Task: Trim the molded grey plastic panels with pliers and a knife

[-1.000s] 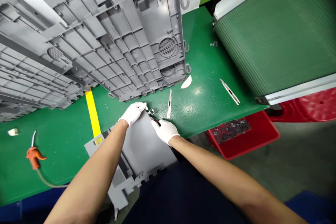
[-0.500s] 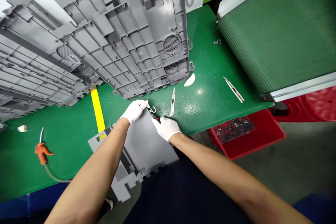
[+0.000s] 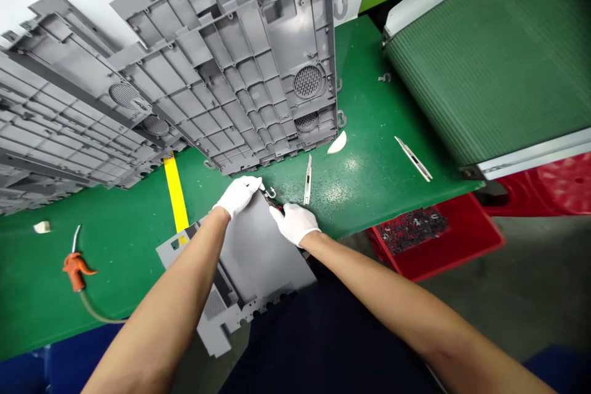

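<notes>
A grey plastic panel (image 3: pixel 261 258) lies smooth face up across the table's front edge, against my body. My gloved left hand (image 3: pixel 237 196) is closed on its far corner. In my gloved right hand (image 3: pixel 294 223) are side cutters (image 3: pixel 276 204) with a bit of red handle showing; most of the tool is hidden by the glove. Their jaws are at the panel's right edge, beside a small grey plastic hook (image 3: pixel 271 192). Whether the jaws touch the hook, I cannot tell. A utility knife (image 3: pixel 308 180) lies on the table just right of the hands.
Large ribbed grey panels (image 3: pixel 240 74) stand behind the hands on the green table (image 3: pixel 369 197). A second utility knife (image 3: pixel 413 159) and white piece (image 3: pixel 338 143) lie rightward, near a green conveyor (image 3: pixel 498 61). A red bin (image 3: pixel 462 252) holds scraps. An orange air gun (image 3: pixel 74 269) lies left.
The whole view has shifted slightly, with the standing panels appearing a little lower and further right. Both hands, the side cutters and the held panel keep nearly the same places.
</notes>
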Tool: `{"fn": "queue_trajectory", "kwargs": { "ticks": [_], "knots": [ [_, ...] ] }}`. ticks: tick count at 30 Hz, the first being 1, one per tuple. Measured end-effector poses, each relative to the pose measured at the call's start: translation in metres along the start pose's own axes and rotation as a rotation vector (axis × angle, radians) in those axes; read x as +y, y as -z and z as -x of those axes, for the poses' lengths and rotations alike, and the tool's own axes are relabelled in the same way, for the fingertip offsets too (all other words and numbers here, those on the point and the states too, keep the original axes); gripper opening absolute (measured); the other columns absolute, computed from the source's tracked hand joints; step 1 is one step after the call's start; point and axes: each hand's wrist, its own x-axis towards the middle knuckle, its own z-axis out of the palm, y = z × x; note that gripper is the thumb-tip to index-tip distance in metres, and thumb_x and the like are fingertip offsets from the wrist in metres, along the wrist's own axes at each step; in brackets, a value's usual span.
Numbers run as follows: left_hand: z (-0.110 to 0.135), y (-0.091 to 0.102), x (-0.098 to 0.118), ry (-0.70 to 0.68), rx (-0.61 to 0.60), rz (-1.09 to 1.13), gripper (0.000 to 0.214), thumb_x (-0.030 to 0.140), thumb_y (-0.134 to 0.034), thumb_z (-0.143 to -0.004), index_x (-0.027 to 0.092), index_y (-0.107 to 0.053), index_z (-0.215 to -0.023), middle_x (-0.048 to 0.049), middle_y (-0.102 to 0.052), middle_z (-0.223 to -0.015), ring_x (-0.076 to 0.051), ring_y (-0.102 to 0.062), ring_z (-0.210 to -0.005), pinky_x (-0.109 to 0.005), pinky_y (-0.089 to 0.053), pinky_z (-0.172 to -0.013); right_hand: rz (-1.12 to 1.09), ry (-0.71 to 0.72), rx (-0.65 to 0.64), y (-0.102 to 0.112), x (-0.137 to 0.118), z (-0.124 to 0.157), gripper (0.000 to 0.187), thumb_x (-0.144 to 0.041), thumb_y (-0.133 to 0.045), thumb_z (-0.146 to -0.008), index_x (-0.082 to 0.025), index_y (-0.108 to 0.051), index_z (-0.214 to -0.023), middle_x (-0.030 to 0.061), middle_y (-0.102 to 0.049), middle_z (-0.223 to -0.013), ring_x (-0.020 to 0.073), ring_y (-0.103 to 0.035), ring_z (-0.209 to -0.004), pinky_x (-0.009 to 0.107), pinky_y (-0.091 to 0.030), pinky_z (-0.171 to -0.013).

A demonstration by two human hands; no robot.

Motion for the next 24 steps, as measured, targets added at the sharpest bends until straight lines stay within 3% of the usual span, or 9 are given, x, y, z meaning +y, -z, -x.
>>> {"fn": "queue_trajectory", "kwargs": {
  "ticks": [9,13,16,21,24],
  "knots": [
    [0.002,-0.002,0.004,-0.002,-0.025,-0.020,0.051,0.055,-0.038,-0.093,0.018,-0.074,-0.089,-0.0077,-0.073,-0.101,-0.025,-0.063,-0.100,-0.036,-0.043,-0.101,-0.105,0.030,0.002,-0.014,0.007,0.000,0.074,-0.069,-0.013,-0.096,-0.018,-0.067,-0.092,0.0155,-0.072,-0.098,0.0268,-0.067,-0.095,0.036,-0.045,-0.085],
    [0.003,-0.006,0.004,-0.022,-0.006,-0.058,0.042,0.045,-0.043,-0.092,0.017,-0.071,-0.108,-0.0086,-0.070,-0.117,-0.025,-0.061,-0.112,-0.037,-0.042,-0.106,-0.021,-0.005,0.077,-0.012,0.003,0.004,0.072,-0.066,-0.016,-0.097,-0.015,-0.067,-0.096,0.0186,-0.071,-0.100,0.0277,-0.067,-0.095,0.037,-0.046,-0.085],
    [0.002,-0.010,0.003,0.059,0.049,-0.077,0.044,0.040,-0.048,-0.090,0.015,-0.063,-0.123,-0.0101,-0.071,-0.113,-0.024,-0.064,-0.102,-0.038,-0.047,-0.099,0.018,-0.032,0.080,-0.008,-0.001,0.004,0.074,-0.067,-0.016,-0.096,-0.013,-0.067,-0.098,0.0200,-0.071,-0.099,0.0290,-0.068,-0.093,0.038,-0.048,-0.083],
    [-0.002,-0.015,0.002,0.029,0.017,-0.083,0.037,0.037,-0.046,-0.092,0.014,-0.069,-0.109,-0.0110,-0.069,-0.120,-0.024,-0.062,-0.111,-0.035,-0.043,-0.105,-0.017,-0.065,0.046,-0.009,-0.001,0.002,0.075,-0.069,-0.017,-0.095,-0.014,-0.068,-0.094,0.0202,-0.073,-0.096,0.0290,-0.070,-0.090,0.037,-0.049,-0.081],
    [-0.008,-0.019,0.003,0.044,-0.005,-0.145,0.040,0.037,-0.042,-0.094,0.013,-0.068,-0.112,-0.0126,-0.068,-0.122,-0.024,-0.061,-0.113,-0.035,-0.042,-0.106,-0.016,-0.095,0.043,-0.008,-0.001,0.000,0.076,-0.070,-0.018,-0.094,-0.013,-0.069,-0.093,0.0211,-0.074,-0.093,0.0288,-0.071,-0.089,0.038,-0.049,-0.081]
  ]
}}
